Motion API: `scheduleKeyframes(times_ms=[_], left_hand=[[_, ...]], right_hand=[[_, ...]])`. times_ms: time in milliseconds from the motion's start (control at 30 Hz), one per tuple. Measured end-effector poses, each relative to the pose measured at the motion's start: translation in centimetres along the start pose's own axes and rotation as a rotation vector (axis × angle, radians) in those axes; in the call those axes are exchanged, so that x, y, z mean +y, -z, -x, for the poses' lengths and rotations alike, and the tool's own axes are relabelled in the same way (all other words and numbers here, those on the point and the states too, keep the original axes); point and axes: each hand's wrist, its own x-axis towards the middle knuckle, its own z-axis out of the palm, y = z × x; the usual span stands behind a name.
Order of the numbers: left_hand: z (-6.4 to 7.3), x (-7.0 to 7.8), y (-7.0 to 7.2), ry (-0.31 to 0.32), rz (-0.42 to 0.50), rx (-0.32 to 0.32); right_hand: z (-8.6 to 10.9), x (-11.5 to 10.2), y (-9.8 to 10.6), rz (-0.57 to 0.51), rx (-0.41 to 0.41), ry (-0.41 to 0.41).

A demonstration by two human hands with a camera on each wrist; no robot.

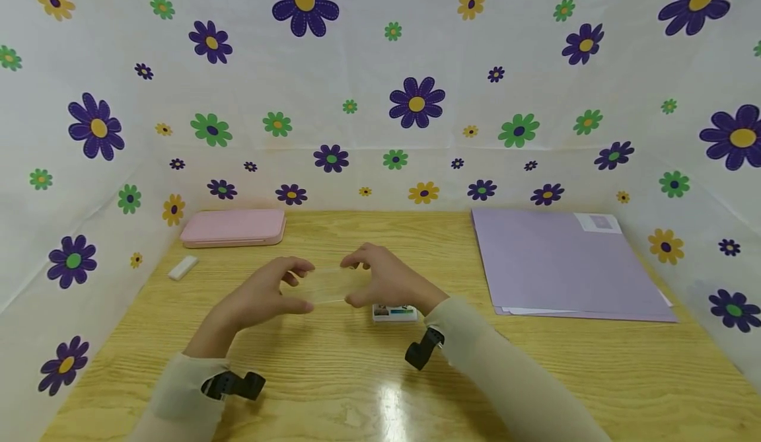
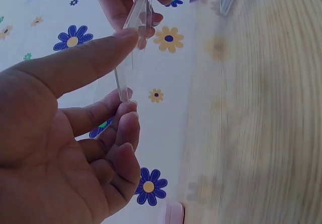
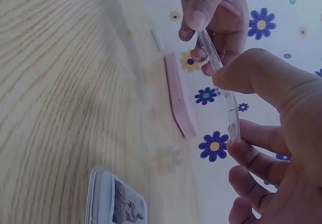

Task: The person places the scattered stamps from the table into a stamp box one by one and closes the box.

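A thin, clear plastic lid (image 1: 328,285) with a raised edge is held above the table between both hands. My left hand (image 1: 267,293) pinches its left end, thumb on the near edge and fingertips on the far one. The right hand (image 1: 386,280) grips the other end in the same way. In the left wrist view the lid (image 2: 122,80) appears nearly edge-on; the right wrist view shows its narrow side (image 3: 229,105). Below the right hand, a small white box (image 1: 395,314) with a printed picture lies on the table, partly hidden by that hand.
A pink pencil case (image 1: 233,227) lies at the back left of the wooden table (image 1: 333,369), with a white eraser-like block (image 1: 183,267) in front of it. Purple folders (image 1: 547,263) with papers lie at the right. Flower-printed cloth (image 1: 357,65) encloses the back and sides.
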Motion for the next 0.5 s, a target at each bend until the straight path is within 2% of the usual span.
scheduleKeyframes(times_ms=[200, 500], left_hand=[[-0.2, 1.3, -0.8, -0.032, 0.018, 0.009], [-1.0, 2.9, -2.7, -0.082, 0.023, 0.02]], right_hand=[[1.7, 0.1, 0.8, -0.027, 0.042, 0.014], [4.5, 1.2, 1.8, -0.022, 0.097, 0.011]])
